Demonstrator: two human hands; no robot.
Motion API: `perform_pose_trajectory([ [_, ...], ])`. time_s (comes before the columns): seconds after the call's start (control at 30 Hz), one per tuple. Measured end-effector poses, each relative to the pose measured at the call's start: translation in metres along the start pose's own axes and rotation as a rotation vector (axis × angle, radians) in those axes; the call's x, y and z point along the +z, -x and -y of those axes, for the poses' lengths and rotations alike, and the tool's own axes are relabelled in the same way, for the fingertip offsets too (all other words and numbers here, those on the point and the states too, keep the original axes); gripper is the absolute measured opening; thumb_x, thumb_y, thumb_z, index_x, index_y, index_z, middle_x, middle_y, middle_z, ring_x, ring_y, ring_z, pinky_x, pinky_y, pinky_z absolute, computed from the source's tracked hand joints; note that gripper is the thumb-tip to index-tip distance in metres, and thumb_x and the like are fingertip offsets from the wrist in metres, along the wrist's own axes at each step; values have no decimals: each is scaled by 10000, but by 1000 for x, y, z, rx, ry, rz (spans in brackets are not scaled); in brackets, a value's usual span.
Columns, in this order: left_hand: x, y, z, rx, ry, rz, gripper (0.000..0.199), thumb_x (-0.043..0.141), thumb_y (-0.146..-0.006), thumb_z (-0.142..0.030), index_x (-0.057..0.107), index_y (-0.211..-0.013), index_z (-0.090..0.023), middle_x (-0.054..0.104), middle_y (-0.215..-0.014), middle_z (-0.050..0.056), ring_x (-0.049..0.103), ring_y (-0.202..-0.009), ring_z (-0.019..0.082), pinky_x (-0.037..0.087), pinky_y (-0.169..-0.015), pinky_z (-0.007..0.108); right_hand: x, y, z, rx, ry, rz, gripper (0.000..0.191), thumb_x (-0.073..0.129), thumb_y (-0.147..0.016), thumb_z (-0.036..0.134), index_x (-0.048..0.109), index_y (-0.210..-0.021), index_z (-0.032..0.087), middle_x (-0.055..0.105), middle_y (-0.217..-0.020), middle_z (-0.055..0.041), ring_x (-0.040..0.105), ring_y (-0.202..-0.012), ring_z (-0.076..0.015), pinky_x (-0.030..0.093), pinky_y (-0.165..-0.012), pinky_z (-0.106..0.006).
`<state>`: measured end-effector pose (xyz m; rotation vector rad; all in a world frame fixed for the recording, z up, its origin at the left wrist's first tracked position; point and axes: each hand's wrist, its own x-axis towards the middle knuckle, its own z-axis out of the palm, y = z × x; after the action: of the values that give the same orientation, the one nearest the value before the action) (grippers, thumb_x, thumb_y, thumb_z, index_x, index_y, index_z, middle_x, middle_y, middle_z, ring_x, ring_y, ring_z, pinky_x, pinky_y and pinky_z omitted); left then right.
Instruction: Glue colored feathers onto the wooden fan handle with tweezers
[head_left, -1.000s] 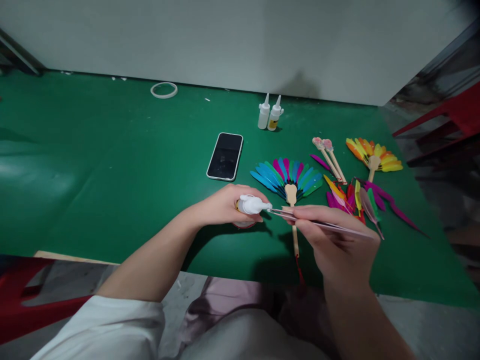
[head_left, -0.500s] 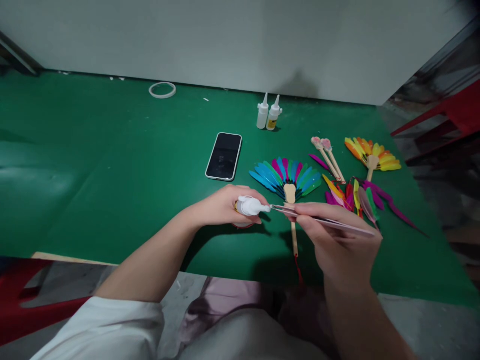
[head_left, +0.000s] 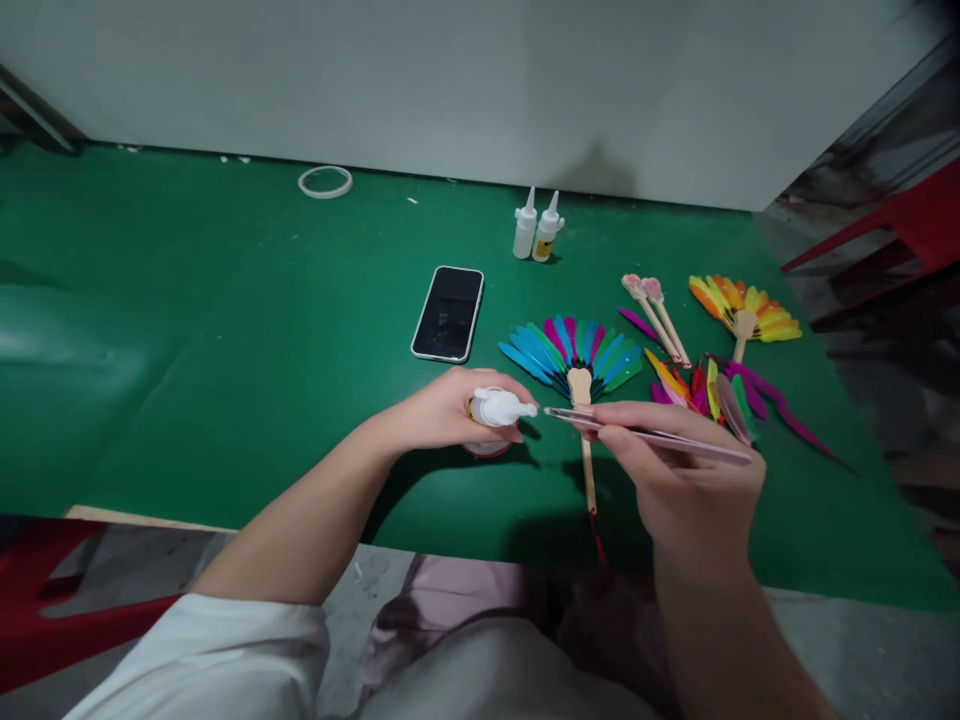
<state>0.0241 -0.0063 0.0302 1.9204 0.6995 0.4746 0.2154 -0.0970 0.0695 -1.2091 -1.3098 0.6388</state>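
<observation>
My left hand (head_left: 450, 410) is wrapped round a small white glue bottle (head_left: 501, 407), its nozzle pointing right. In my right hand (head_left: 690, 470) is a pair of pink tweezers (head_left: 667, 440), the tips a short way right of the nozzle and apart from it. Something small and pale shows at the tweezer tips, too small to make out. Behind and below the tweezers lies a blue, green and magenta feather fan (head_left: 579, 365) with a wooden handle and a red cord. Under the bottle, a round red-rimmed object (head_left: 486, 450) is mostly hidden by my left hand.
A phone (head_left: 448, 313) lies left of the fan. Two white bottles (head_left: 535, 230) stand further back. To the right are two wooden sticks (head_left: 658, 318), loose feathers (head_left: 705, 395) and a yellow-orange fan (head_left: 745, 310). A white ring (head_left: 325, 182) lies at the back left.
The tweezers have drawn slightly right, away from the bottle nozzle, leaving a gap. The bottle has shifted slightly up and left in my left hand.
</observation>
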Motion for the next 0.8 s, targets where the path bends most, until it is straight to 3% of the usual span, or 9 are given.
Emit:
perform_pose_trajectory([
  [0.3, 0, 0, 3, -31, -58, 27, 355, 710, -702, -343, 659, -1009, -172, 670, -911, 31, 608, -787, 139, 452, -716, 244, 4, -1, -3, 29, 6, -112, 211, 700, -695, 71, 732, -759, 269, 740, -721, 59, 705, -632, -119, 602, -594, -203],
  [0.53, -2, -3, 5, -44, -271, -9, 268, 638, -767, -346, 666, -990, -201, 672, -920, 35, 591, -843, 168, 432, -754, 283, -20, -21, -18, -70, -87, -409, 68, 720, -703, 130, 726, -735, 190, 716, -654, 11, 691, -582, -133, 586, -561, -241],
  [0.63, -1, -2, 4, -51, -167, -101, 298, 677, -731, -363, 646, -974, -193, 661, -949, 39, 587, -856, 173, 438, -775, 289, -43, -43, -19, -130, -132, -546, 64, 734, -673, 109, 718, -706, 161, 689, -616, 6, 677, -550, -142, 585, -579, -280],
  [0.8, -1, 0, 12, -53, 203, -329, 382, 650, -763, -349, 521, -1088, -196, 594, -853, 18, 544, -735, 134, 434, -670, 250, -70, -78, -38, -113, 12, -574, 49, 729, -674, 154, 723, -720, 171, 708, -655, -22, 687, -606, -162, 566, -604, -291],
])
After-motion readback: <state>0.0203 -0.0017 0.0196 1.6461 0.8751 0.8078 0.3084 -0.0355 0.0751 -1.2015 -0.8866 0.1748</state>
